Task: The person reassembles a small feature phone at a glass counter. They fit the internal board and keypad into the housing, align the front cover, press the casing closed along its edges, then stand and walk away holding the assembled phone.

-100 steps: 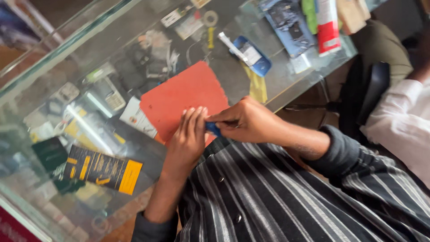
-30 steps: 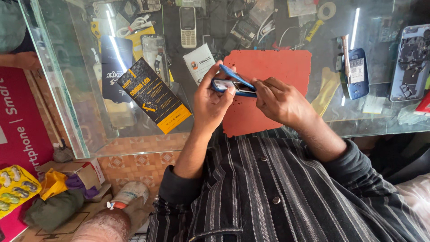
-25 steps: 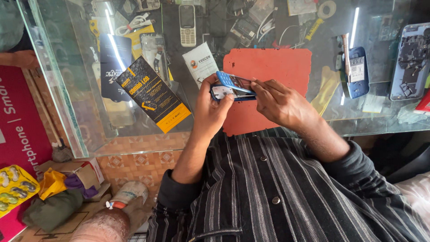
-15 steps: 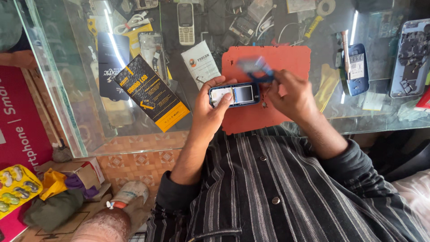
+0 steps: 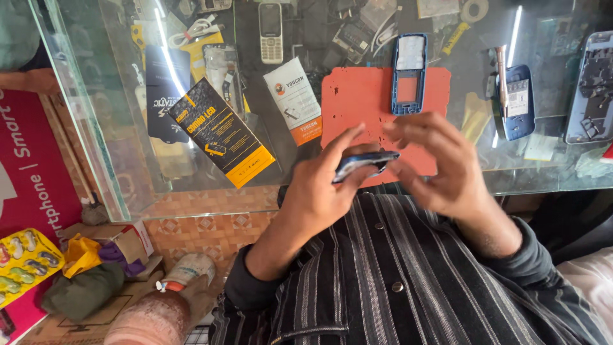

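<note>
My left hand (image 5: 322, 188) grips a small blue phone body (image 5: 364, 163), held edge-on above my lap, in front of the glass counter. My right hand (image 5: 437, 163) is at the phone's right end, fingers spread and touching it. A blue front cover frame (image 5: 408, 73) lies on the red mat (image 5: 357, 96) on the counter, just beyond my hands.
On the glass counter (image 5: 128, 160) lie a blue phone back with a screwdriver (image 5: 511, 96), a black and yellow box (image 5: 220, 134), a white card (image 5: 295, 99), a keypad phone (image 5: 271, 32) and an opened phone (image 5: 590, 89). Boxes and bags sit on the floor at left.
The blue front cover has come off the phone and now lies on the red mat. The phone has turned edge-on and both hands have dropped slightly toward me.
</note>
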